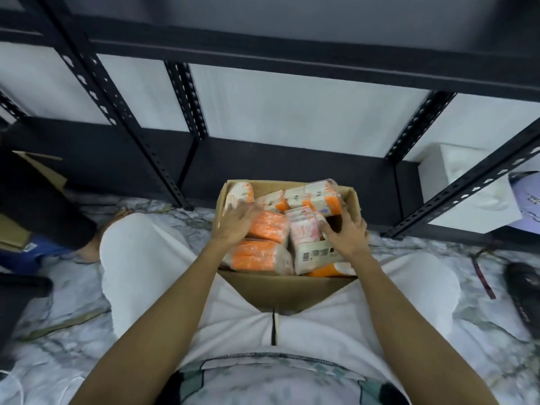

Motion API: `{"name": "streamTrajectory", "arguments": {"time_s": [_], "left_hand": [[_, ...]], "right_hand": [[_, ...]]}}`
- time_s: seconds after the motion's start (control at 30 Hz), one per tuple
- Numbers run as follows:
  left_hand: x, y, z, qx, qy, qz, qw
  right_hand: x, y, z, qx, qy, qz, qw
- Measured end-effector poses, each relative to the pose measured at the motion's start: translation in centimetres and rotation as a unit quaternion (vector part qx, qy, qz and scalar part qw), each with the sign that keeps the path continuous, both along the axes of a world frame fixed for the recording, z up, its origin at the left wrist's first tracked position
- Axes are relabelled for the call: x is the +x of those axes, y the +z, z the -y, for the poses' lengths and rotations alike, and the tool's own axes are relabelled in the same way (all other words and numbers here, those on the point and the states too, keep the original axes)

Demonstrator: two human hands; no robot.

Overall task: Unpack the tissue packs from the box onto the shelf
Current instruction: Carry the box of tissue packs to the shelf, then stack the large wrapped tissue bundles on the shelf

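Note:
An open cardboard box (287, 290) sits on the floor between my knees, filled with several orange-and-white tissue packs (257, 255). My left hand (236, 222) lies flat with fingers spread over an orange pack (270, 226) on the box's left side. My right hand (346, 232) reaches in on the right, its fingers curled round the top of an upright pink-and-white pack (304, 232). The black metal shelf (292, 159) stands just beyond the box, and its lowest board is bare right behind the box.
Perforated black uprights (187, 106) frame the shelf bays. White boxes (467, 197) fill the bay at right. A second cardboard box (38, 171) and another person's bare foot (87, 249) are at left. A dark object (523, 290) lies on the marble floor at right.

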State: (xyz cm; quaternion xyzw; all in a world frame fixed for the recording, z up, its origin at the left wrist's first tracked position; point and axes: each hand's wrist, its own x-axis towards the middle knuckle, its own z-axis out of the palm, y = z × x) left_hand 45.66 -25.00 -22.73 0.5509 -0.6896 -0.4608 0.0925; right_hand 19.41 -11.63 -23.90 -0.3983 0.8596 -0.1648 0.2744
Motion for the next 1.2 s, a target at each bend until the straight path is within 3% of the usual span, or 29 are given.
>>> {"name": "streamTrajectory", "arguments": {"time_s": [0.07,0.23,0.47,0.63,0.8,0.97,1.13,1.2], "left_hand": [[-0.5,0.2,-1.0,-0.013,-0.02,0.024,0.999],[-1.3,0.8,-3.1,-0.001,0.03,0.016,0.999],[-1.0,0.5,-2.7,-0.057,0.005,0.053,0.997],[-1.6,0.0,-1.8,-0.107,-0.02,0.042,0.993],[-1.7,-0.9,-0.8,-0.079,-0.03,0.018,0.996],[-1.0,-1.2,-0.6,-0.03,-0.03,-0.01,0.999],[0.7,-1.1,-1.4,-0.026,-0.007,-0.058,0.998],[1.0,-1.1,-1.7,-0.041,0.003,-0.047,0.998]], "right_hand": [[1.5,1.0,0.4,-0.021,0.052,-0.019,0.998],[5.6,1.3,0.3,-0.073,0.14,0.034,0.987],[5.2,0.6,0.5,-0.034,0.137,0.029,0.99],[6.3,3.0,2.6,-0.088,0.17,0.035,0.981],[9.5,3.4,2.6,-0.123,0.122,0.239,0.955],[8.6,1.9,2.7,-0.165,0.122,0.231,0.951],[8.3,1.5,2.8,-0.189,0.043,0.224,0.955],[8.1,2.3,2.5,-0.188,0.074,0.242,0.949]]}}
